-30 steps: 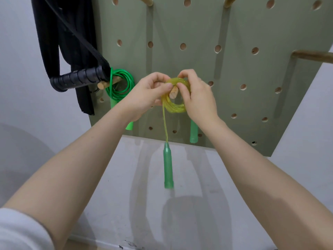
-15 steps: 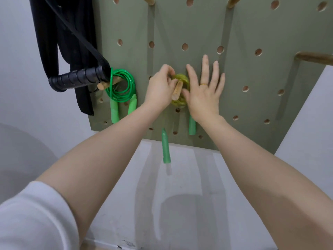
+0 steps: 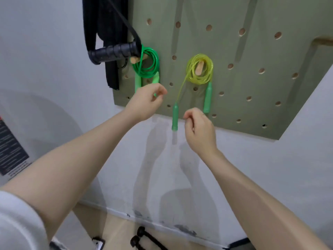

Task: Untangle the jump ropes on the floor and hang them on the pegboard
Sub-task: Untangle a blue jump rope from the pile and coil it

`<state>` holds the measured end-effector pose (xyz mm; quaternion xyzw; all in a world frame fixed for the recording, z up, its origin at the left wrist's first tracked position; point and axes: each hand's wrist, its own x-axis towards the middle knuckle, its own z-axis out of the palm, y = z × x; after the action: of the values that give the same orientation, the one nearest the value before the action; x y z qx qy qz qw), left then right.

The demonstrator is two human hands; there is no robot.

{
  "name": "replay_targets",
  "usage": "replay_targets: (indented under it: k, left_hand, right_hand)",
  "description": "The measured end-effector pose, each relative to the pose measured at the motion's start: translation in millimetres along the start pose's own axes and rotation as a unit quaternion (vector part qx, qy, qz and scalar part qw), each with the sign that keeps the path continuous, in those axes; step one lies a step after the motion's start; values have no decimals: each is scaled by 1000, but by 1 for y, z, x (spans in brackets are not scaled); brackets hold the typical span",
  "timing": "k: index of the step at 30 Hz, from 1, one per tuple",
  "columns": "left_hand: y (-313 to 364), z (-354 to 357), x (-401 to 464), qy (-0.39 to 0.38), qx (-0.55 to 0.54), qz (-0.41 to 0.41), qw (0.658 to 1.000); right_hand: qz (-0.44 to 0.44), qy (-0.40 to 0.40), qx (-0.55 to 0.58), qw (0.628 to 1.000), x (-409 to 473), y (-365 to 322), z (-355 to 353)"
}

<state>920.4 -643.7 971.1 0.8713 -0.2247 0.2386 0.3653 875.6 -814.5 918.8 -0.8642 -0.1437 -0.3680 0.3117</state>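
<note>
A yellow jump rope [image 3: 199, 69] hangs coiled on a wooden peg [image 3: 199, 68] of the olive pegboard [image 3: 252, 87]. One of its green handles [image 3: 175, 116] dangles on a loose strand, the other [image 3: 207, 99] hangs under the coil. To the left a green jump rope [image 3: 148, 64] is coiled on another peg. My left hand [image 3: 146, 103] hovers below the green rope with loosely curled fingers, holding nothing. My right hand [image 3: 200, 129] is just right of the dangling handle, fingers loosely curled, apart from it.
Black straps with a black grip [image 3: 113, 52] hang at the pegboard's left edge. Another wooden peg [image 3: 324, 42] sticks out at upper right. Black handles [image 3: 142, 237] lie on the floor by the wall's base. A dark sign [image 3: 10, 148] is at left.
Both hands let go of the yellow coil and drew back and down from the peg. The coil now hangs by itself, one handle dangling free.
</note>
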Motion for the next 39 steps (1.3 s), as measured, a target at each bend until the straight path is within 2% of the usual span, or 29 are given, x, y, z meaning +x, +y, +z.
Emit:
replay_targets:
  k: [1, 3, 6, 9, 12, 14, 16, 18, 21, 24, 27, 31, 33, 35, 37, 39]
  left_hand:
    - [-10, -5, -22, -37, 4, -34, 999]
    - [-35, -17, -75, -105, 21, -102, 989]
    - [-73, -46, -171, -170, 73, -213, 959]
    - [-103, -82, -291, -210, 92, -335, 914]
    - [-107, -123, -418, -267, 101, -443, 850]
    - [-102, -148, -498, -278, 91, -510, 809]
    - [-95, -168, -576, -221, 35, -591, 775]
    - [-85, -182, -646, -106, -16, -667, 737]
    - [-58, -191, -734, 79, -67, -753, 650]
    - [-36, -188, -804, 199, -98, -794, 565]
    - [-25, -171, -865, 276, -123, -817, 490]
    - [-42, -127, -948, 315, -142, -840, 419]
    - [-68, -93, -992, 353, -137, -841, 385]
    - [-99, -54, -1034, 392, -145, -835, 358]
    - [-135, -13, -1078, 405, -154, -833, 343]
    - [-172, 25, -1123, 400, -148, -839, 338]
  right_hand:
    - [17, -92, -13, 995, -13, -9, 11]
    - [0, -279, -32, 960, -39, -32, 35]
    - [-57, -491, -29, 869, -81, -84, 74]
    - [-124, -619, -33, 775, -141, -146, 118]
    - [-173, -694, -24, 699, -211, -217, 158]
    - [-200, -731, -18, 652, -260, -267, 178]
    - [-230, -762, -6, 605, -310, -314, 193]
    - [-262, -790, 0, 554, -356, -355, 204]
    - [-336, -816, -30, 470, -420, -405, 209]
    - [-388, -831, -62, 395, -478, -436, 226]
    - [-406, -835, -83, 362, -542, -452, 257]
    - [-425, -836, -63, 342, -639, -449, 308]
    - [-433, -825, -52, 359, -689, -431, 340]
    - [-459, -794, -45, 395, -742, -408, 377]
    - [-504, -754, -48, 418, -797, -385, 419]
    - [-537, -731, -69, 415, -852, -360, 462]
